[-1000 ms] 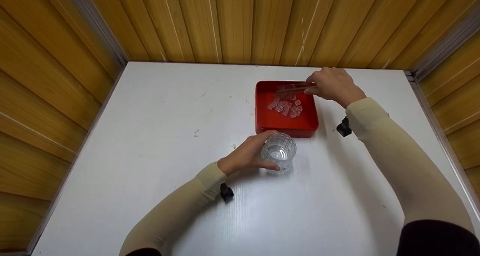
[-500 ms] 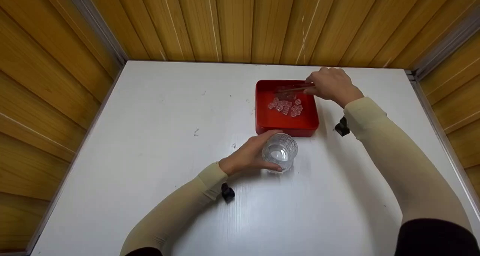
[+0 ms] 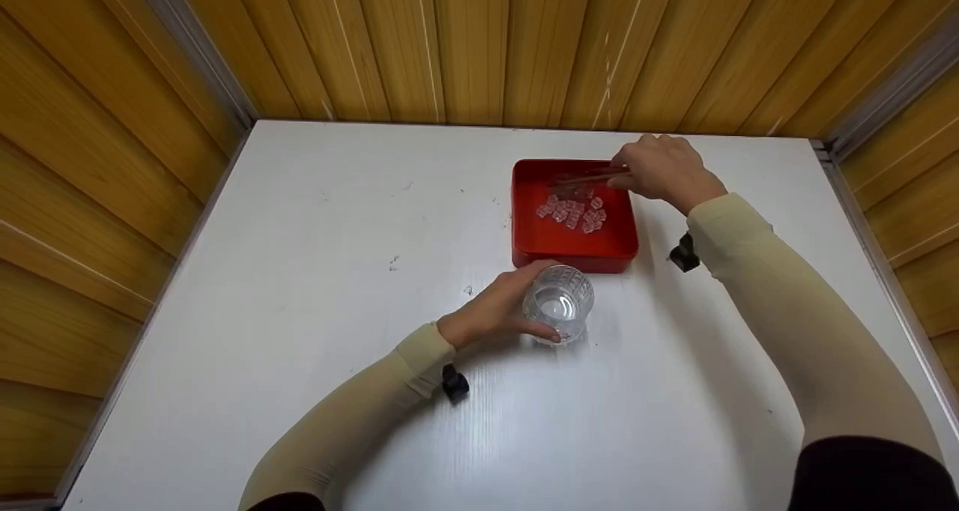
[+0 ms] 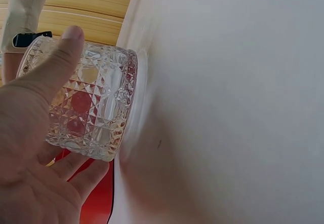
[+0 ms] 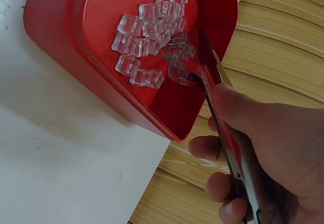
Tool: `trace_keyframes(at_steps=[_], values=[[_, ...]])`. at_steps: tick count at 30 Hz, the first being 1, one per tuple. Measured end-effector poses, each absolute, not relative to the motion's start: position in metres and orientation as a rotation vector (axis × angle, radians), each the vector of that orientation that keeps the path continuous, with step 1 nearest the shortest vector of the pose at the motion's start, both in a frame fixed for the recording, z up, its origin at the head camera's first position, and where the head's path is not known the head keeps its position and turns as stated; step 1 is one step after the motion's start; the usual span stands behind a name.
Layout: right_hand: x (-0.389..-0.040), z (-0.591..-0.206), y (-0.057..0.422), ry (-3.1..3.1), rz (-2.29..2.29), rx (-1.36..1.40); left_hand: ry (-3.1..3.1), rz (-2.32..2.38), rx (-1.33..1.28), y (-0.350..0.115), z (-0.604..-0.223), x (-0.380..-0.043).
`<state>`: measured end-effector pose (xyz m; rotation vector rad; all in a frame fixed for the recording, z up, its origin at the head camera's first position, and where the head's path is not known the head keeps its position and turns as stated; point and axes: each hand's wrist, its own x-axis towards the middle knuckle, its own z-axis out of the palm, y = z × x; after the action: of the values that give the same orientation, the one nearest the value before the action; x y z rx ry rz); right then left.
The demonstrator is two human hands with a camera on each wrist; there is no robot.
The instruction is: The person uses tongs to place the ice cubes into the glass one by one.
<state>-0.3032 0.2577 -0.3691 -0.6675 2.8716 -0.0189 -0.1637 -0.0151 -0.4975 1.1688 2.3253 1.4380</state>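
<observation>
My left hand [image 3: 487, 312] holds a clear cut-glass tumbler [image 3: 567, 301] on the white table, in front of a red square tray [image 3: 575, 262]. In the left wrist view the thumb lies along one side of the tumbler [image 4: 93, 100], with fingers on the other. Over the tray's back right corner, my right hand [image 3: 667, 172] grips metal tongs [image 5: 230, 148] between thumb and fingers. Their claw-shaped ends [image 5: 179, 74] reach down into the tray, right at the clear ice cubes [image 5: 147, 34]. Several cubes lie in a loose cluster on the tray floor.
The white table [image 3: 337, 271] runs back to a wood-plank wall [image 3: 472, 46], with similar panels at left and right. Small dark scuffs mark the tabletop. A black wrist camera [image 3: 455, 383] sits on the left sleeve, another [image 3: 684, 255] on the right.
Almost nothing differs. The right hand has shifted very slightly to the left with the tongs low in the tray; the left hand stays at the tumbler.
</observation>
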Motion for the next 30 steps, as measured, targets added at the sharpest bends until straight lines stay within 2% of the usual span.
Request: trace_keyframes(at_steps=[30], values=[[-0.3034, -0.3712, 0.2624, 2.897, -0.037, -0.682, 2.334, 1.424, 1.156, -0.0159, -0.4999, -0.1651]])
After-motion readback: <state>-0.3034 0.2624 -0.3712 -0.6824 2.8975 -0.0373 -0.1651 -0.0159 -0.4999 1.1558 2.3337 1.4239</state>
